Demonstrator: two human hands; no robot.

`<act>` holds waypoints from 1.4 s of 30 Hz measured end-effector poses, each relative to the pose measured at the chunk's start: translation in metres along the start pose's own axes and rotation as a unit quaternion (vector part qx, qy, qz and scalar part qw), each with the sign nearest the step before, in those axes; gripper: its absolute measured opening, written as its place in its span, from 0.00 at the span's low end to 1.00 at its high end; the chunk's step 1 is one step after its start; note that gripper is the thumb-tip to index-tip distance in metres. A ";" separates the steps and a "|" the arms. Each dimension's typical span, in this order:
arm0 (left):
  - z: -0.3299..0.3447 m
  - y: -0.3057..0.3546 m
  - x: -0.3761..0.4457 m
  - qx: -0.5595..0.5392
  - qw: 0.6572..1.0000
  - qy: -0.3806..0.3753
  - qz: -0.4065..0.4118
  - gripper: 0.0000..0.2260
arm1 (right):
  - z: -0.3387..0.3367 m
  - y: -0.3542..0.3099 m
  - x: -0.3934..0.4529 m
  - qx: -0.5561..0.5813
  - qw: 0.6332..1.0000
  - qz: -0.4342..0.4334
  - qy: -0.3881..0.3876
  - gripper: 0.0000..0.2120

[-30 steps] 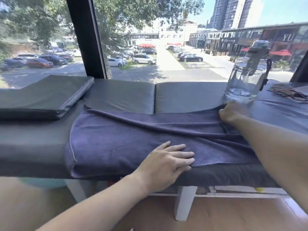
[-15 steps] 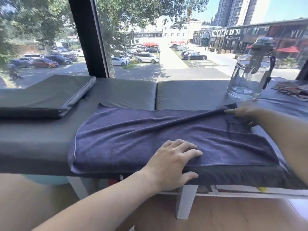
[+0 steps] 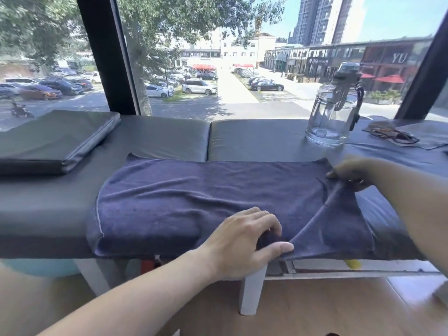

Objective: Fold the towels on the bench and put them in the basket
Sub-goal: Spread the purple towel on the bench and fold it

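A dark blue towel (image 3: 184, 197) lies lengthwise on the grey padded bench (image 3: 254, 139), folded once along its length. My left hand (image 3: 244, 238) pinches the towel's near edge at the bench's front rim. My right hand (image 3: 351, 173) grips the towel's far right corner and lifts it slightly, so the right end forms a raised flap. More blue cloth (image 3: 388, 156) lies on the bench past my right hand. No basket is in view.
A clear plastic water jug (image 3: 332, 115) stands on the bench just behind my right hand. A grey loose cushion (image 3: 53, 139) rests at the left. Glasses and papers (image 3: 397, 137) lie at the far right. White bench legs (image 3: 252, 292) stand on a wooden floor.
The towel has been smoothed flat. My left hand went from pressing flat on the towel to pinching its near edge. My right hand slid right and lifted the right corner.
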State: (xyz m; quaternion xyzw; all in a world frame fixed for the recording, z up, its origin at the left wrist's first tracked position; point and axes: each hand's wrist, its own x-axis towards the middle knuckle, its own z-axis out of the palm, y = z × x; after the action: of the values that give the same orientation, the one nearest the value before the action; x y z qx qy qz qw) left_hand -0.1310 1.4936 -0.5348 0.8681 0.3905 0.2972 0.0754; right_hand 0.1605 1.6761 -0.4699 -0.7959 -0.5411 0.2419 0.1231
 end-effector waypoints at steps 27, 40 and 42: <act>-0.164 -0.197 -0.118 0.171 0.896 -0.123 -0.391 0.31 | 0.173 -0.291 -0.182 0.212 0.922 -0.262 -0.189 0.13; -0.169 -0.190 -0.112 0.067 0.908 -0.057 -0.409 0.46 | 0.159 -0.274 -0.160 -0.122 0.887 -0.385 -0.222 0.23; -0.168 -0.189 -0.107 0.077 0.904 -0.043 -0.418 0.45 | 0.148 -0.266 -0.157 -0.221 0.868 -0.361 -0.260 0.25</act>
State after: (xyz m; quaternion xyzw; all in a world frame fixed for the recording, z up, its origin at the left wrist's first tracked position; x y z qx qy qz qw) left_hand -0.4027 1.5284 -0.5161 0.6400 0.7358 0.1697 0.1421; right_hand -0.1763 1.6237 -0.4346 -0.4594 -0.8426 0.2529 -0.1225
